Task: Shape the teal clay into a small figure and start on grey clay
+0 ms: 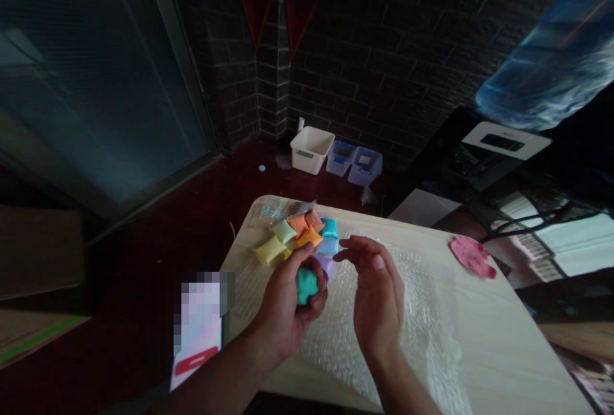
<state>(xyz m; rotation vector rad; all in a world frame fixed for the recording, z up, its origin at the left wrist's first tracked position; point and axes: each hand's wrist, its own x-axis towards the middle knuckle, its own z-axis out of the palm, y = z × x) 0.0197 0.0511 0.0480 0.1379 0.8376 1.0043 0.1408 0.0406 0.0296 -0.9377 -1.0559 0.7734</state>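
Note:
A green lump of modelling clay (307, 285) sits in my left hand (286, 303), with the fingers curled round it. To its right my right hand (378, 300) is raised over the table, fingers loosely bent and apart, nothing seen in it. Just beyond both hands lies a pile of small clay packets: a yellow packet (269, 250), a pale green packet (283, 230), an orange packet (309, 236), a teal packet (329, 228) and several more. A purple packet (325, 266) is partly hidden behind my left hand.
Bubble wrap (422, 313) covers the middle of the wooden table (508, 332). A flat pink piece (472, 256) lies near the right edge. On the floor beyond stand a white bin (307, 160) and two clear boxes. A lit screen (196, 332) is at the left edge.

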